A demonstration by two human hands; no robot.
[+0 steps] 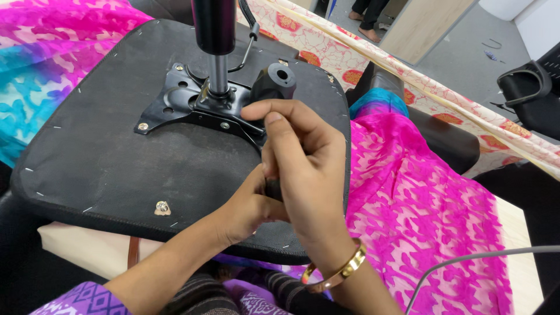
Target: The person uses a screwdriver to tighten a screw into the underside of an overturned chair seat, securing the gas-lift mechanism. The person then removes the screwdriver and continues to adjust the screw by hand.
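An upturned chair seat (116, 157) with a black fabric underside lies across my lap. A black metal mechanism plate (175, 99) is bolted to it, and a gas cylinder (216, 35) rises from the plate. A black tubular knob (275, 81) sticks out at the plate's right side. My right hand (303, 163), with a gold bangle on the wrist, wraps over the knob's lower part, fingertips at its base. My left hand (248, 207) comes in from below and grips the same dark piece under the right hand. Most of what they hold is hidden.
Pink patterned cloth (431, 210) covers my legs to the right, and pink and blue cloth (35, 64) lies at the left. A cream printed cloth band (408, 76) runs diagonally behind. A black chair part (525, 87) sits on the grey floor far right; another person's feet (364, 20) stand at the top.
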